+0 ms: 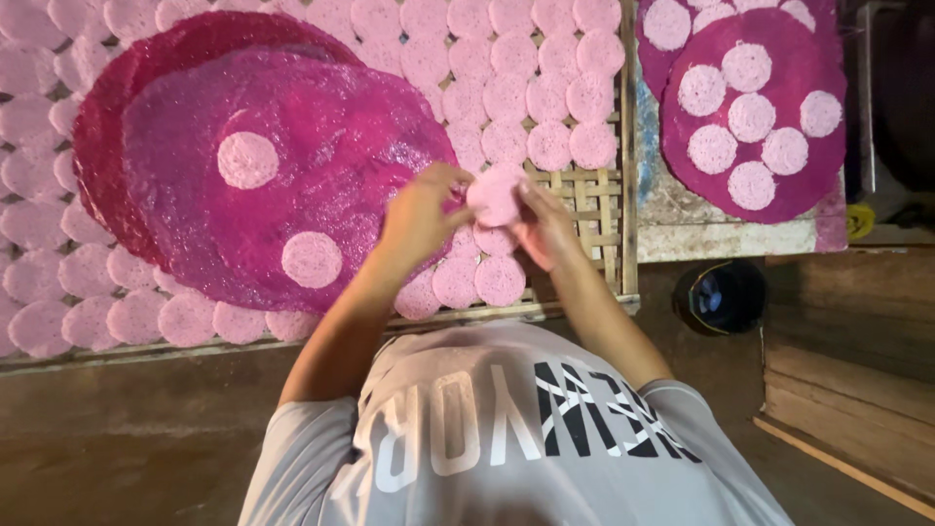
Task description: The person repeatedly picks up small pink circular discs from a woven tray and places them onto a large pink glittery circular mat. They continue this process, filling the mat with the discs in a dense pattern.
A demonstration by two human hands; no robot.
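The left hand (421,216) and right hand (547,232) pinch one small pale pink disc (495,193) by opposite edges, fingertips closed on its rim, probably to avoid bending it. The disc sits between both hands, above the woven bamboo tray (594,209), just right of the large magenta sheet (321,185) bearing two discs

No packages, labels, signs or screens can be seen in this view. The only lettering is on the grey T-shirt (506,429) of the person, at the bottom middle of the picture: a band of big block letters across the cloth, white on the left part and black with thin white lines on the right part. It is clothing print, not a label.
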